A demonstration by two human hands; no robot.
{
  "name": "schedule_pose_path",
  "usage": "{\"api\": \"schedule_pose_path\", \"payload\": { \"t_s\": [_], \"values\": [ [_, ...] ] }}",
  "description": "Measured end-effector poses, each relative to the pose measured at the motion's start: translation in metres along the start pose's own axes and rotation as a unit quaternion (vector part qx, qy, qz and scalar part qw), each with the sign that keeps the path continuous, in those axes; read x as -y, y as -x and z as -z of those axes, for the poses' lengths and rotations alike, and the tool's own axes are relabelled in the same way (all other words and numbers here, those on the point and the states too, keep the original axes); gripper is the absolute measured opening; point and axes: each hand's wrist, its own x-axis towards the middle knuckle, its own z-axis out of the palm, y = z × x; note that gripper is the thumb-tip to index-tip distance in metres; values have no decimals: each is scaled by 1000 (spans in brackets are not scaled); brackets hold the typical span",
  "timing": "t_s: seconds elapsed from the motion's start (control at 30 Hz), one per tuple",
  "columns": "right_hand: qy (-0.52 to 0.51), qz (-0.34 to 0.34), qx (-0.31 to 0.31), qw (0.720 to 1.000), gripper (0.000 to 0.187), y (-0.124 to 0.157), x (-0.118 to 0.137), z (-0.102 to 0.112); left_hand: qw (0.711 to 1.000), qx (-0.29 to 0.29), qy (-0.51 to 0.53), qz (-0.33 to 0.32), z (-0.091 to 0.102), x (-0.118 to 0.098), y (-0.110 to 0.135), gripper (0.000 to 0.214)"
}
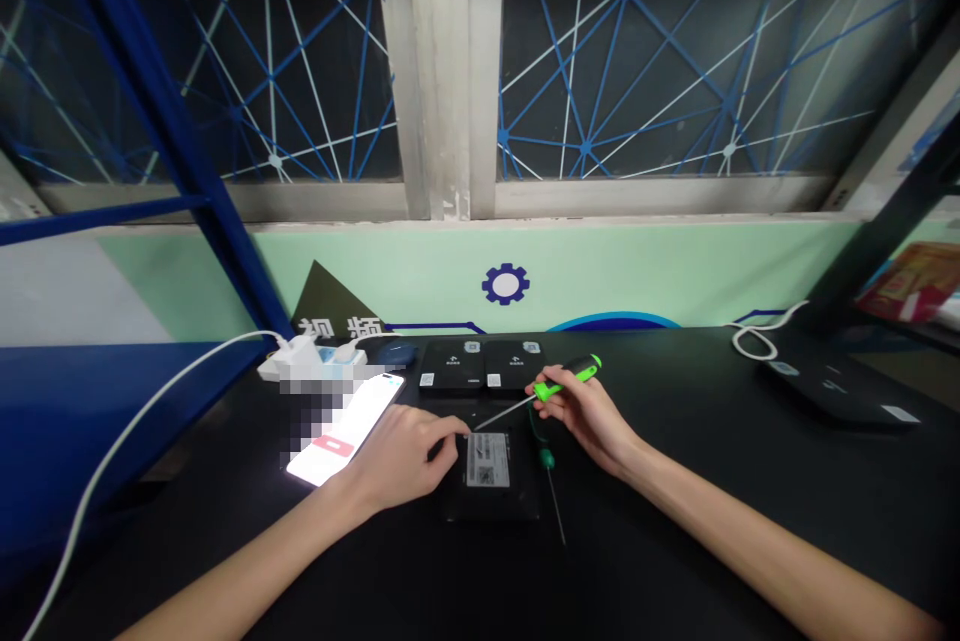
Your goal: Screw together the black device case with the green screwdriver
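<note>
A flat black device (pixel 491 496) with a white label lies on the dark table in front of me. My left hand (pixel 405 461) rests on the table at its left edge, fingers bent and touching its corner. My right hand (pixel 581 411) is closed around a screwdriver (pixel 559 383) with a green and black handle. Its thin shaft slants down to the left, and the tip sits at the device's upper left corner. A second, smaller green-handled screwdriver (pixel 551 481) lies on the table just right of the device.
A lit phone (pixel 345 426) lies left of my left hand. Behind it sit a white power strip (pixel 300 361) with a cable and a dark mouse (pixel 396 353). Two black boxes (pixel 480 366) stand at the back, another black device (pixel 832 386) at the right.
</note>
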Motion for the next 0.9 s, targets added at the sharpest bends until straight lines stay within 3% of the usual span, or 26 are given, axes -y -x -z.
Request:
{"api": "schedule_pose_path", "payload": {
  "t_s": [0.33,0.53,0.9],
  "values": [
    [10,-6,24,1000,26,1,-4,-3,999,-17,22,38,3,0,-2,30],
    [-3,21,-9,1000,23,-1,-2,1,997,-26,27,62,3,-1,-4,32],
    [-7,13,-17,1000,23,-1,-2,2,998,-59,3,31,-2,5,-1,32]
  ]
}}
